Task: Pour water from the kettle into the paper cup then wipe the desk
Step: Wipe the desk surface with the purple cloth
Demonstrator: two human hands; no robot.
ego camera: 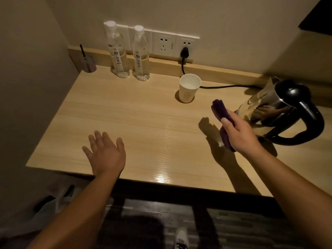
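Paper cup [190, 88] stands far on the table [125, 123], kettle [280, 112] at right; our right hand [239, 132] clasps a purple cloth [220, 109] for wiping, left hand [105, 151] hovering spread, empty.

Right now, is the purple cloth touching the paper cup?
Apart. The head view shows bare desk between the cloth, held in the right hand, and the paper cup.
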